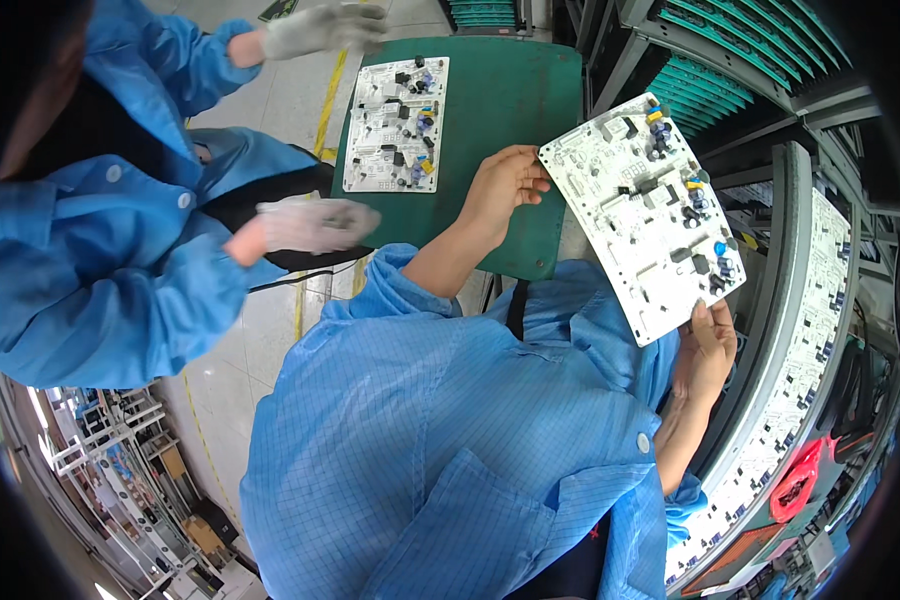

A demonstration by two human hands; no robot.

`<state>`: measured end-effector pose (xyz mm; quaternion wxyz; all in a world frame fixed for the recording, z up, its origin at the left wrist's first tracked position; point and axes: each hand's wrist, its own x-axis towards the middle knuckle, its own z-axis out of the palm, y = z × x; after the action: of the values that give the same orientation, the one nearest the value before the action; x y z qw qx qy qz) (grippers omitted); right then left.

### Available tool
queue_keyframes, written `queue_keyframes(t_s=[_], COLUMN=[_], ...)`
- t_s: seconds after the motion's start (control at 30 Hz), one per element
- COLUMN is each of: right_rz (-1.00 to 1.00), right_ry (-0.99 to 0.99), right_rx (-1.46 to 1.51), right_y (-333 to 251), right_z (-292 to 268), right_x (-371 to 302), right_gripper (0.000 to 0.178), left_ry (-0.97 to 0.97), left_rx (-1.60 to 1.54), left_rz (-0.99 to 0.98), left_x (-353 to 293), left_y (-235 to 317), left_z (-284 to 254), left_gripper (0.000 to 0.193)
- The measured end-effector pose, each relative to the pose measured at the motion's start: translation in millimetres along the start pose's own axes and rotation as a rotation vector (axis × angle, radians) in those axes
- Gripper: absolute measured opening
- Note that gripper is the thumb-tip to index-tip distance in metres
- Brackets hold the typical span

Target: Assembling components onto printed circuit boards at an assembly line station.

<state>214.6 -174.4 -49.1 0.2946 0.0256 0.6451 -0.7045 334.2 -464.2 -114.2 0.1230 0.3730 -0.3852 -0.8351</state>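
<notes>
A white circuit board (pixel 630 240), with black, blue and yellow components along its right side, is held up tilted before me. My right hand (pixel 705 355) grips its lower corner, thumb on the top face and the other fingers underneath. At the upper left corner my left hand (pixel 502 190) has its bent fingers against the board's edge; the fingertips are partly hidden there. A second circuit board (pixel 395 125) of the same kind lies flat on the green table (pixel 510 100), beyond my left hand.
On the left is a co-worker in a blue jacket (pixel 100 270), with one gloved hand (pixel 315 222) by the table and another gloved hand (pixel 325 30) farther back. To the right, a conveyor (pixel 785 260) runs alongside more boards (pixel 805 370). Racks with green slats (pixel 700 90) stand behind; a red bag (pixel 805 480) sits lower right.
</notes>
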Motion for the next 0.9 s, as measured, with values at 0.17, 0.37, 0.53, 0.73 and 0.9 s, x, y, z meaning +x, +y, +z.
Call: queue_keyframes(t_s=[0.17, 0.37, 0.53, 0.73, 0.9], right_rz=[-0.029, -0.033, -0.113, -0.151, -0.208], right_ry=[0.045, 0.135, 0.164, 0.229, 0.284], right_rx=[-0.023, -0.047, -0.004, 0.009, 0.011], right_y=[-2, -9, -6, -15, -24], right_z=[11, 31, 24, 21, 10], right_x=[-15, -37, -53, -80, -102], right_gripper=[0.026, 0.026, 0.027, 0.029, 0.029], left_ry=[-0.17, -0.37, -0.46, -0.559, -0.682], left_rx=[-0.004, 0.002, 0.103, 0.168, 0.198], left_rz=[0.056, 0.031, 0.04, 0.044, 0.047], left_x=[13, 24, 32, 33, 37], left_y=[16, 41, 44, 49, 51], left_z=[-6, -1, 11, 32, 60], left_gripper=[0.035, 0.041, 0.043, 0.038, 0.033])
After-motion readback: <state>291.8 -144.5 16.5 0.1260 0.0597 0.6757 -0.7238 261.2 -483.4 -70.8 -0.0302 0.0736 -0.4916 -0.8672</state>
